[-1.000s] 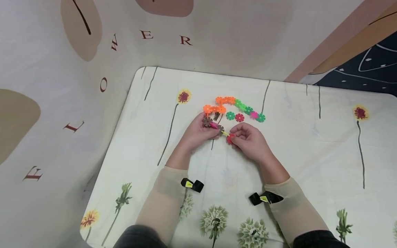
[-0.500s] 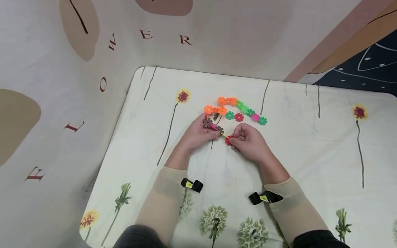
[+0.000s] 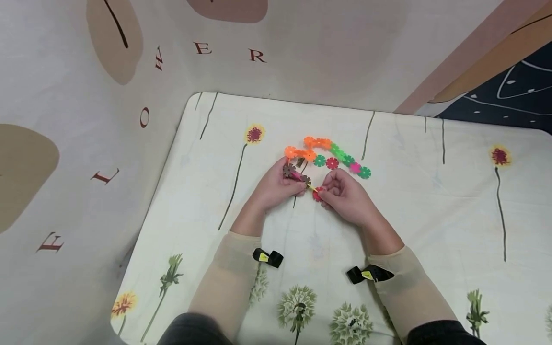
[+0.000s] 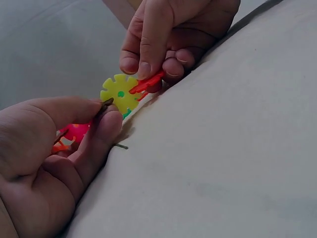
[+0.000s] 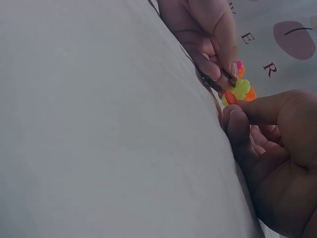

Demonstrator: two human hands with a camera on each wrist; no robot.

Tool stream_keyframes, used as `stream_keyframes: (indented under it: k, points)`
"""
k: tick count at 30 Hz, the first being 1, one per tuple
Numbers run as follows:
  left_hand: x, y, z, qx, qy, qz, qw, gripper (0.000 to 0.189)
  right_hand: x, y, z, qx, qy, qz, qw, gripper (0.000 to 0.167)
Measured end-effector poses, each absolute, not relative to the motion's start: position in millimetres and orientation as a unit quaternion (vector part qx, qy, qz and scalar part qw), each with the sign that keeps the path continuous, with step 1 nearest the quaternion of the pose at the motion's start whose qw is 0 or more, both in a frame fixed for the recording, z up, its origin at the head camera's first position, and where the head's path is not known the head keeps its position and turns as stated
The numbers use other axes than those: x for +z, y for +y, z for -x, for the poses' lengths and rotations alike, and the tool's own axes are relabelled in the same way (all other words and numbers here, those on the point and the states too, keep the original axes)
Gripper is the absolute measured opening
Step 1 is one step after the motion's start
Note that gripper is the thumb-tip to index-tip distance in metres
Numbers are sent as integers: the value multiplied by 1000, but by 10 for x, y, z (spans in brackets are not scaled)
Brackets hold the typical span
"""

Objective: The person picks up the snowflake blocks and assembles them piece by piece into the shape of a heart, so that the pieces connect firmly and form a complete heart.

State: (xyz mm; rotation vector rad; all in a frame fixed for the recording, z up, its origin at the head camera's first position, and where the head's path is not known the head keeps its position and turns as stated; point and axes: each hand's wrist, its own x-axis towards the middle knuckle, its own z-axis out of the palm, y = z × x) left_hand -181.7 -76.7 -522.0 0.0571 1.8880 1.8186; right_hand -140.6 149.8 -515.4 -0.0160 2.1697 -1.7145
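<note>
Small notched plastic discs, shaped like flowers, are linked into a chain. My left hand (image 3: 276,187) pinches a brown disc (image 4: 106,104) between thumb and finger, and another brown disc (image 3: 289,170) and a pink disc (image 4: 77,131) sit by its fingers. A yellow disc (image 4: 116,88) stands out from the pinched brown one, towards the right hand. My right hand (image 3: 348,199) pinches a red disc (image 4: 149,83) edge-on against the yellow disc; they meet, but how deeply their slots engage cannot be told. Beyond the hands, the chain runs through orange discs (image 3: 321,143) to green discs (image 3: 338,152).
A loose green disc (image 3: 319,160) and a loose red disc (image 3: 332,163) lie inside the chain's curve. The chain's far end has a pink disc (image 3: 355,167) and a green disc (image 3: 364,172). A flower-patterned cloth (image 3: 431,201) covers the table, with a printed wall sheet (image 3: 327,62) behind.
The chain's far green end has shifted right and towards me. The right hand's red disc has moved slightly left. Both hands keep their pinches, and the two loose discs stay about where they were.
</note>
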Motion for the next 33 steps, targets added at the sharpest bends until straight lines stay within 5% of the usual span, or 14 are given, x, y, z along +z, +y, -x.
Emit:
stream_keyframes:
  k: [9,18,25,33]
  points:
    - [-5242,-754,1835,728,637,25,253,73,-5178,1476,1427,-612,774,-7,163,11]
    - [-5247,-759,1853,738,623,38,258,69,-5203,1526,1442,-488,872,23,0,27]
    - [-5224,-740,1846,738,623,47,257,70,-5180,1534,1438,-443,895,39,21,41]
    - [-5221,-734,1836,736,626,52,253,68,-5143,1519,1434,-412,909,54,38,35]
